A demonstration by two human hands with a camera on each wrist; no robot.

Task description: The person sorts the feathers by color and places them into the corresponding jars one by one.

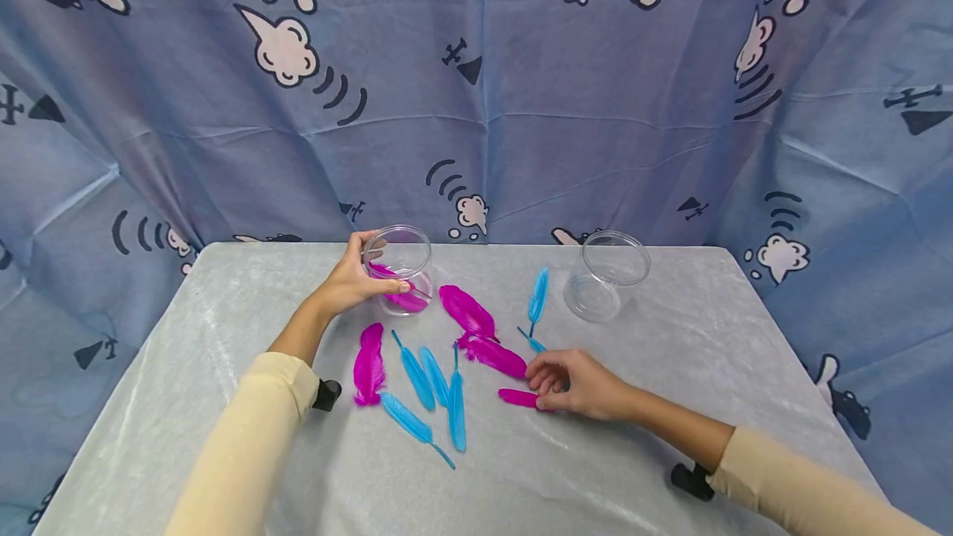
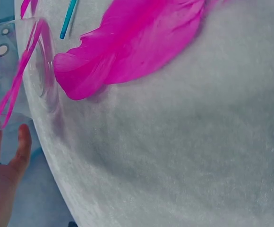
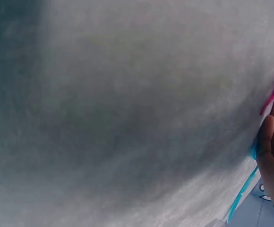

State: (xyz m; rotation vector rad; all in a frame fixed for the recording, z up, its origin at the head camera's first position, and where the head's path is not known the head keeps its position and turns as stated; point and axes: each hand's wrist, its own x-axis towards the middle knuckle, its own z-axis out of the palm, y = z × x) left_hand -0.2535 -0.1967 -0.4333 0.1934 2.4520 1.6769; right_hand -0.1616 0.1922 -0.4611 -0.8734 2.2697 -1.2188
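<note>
Gripping one jar point(image 1: 405, 267) with left hand point(image 1: 357, 275), pinching one pink feather point(image 1: 517, 397) with right hand point(image 1: 579, 385), six blue feathers point(image 1: 457, 405)

Left grip point(image 1: 353, 278) farther forward, right grip point(image 1: 577, 385) curled

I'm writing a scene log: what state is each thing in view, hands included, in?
Left jar: lidless, at least one pink feather inside
Right jar: lidless, no feathers inside
Left hand: gripping the left jar
Right hand: pinching a pink feather
Other pink feathers: lying on the table
Blue feathers: lying on the table
Curtain: hanging, creased
</note>
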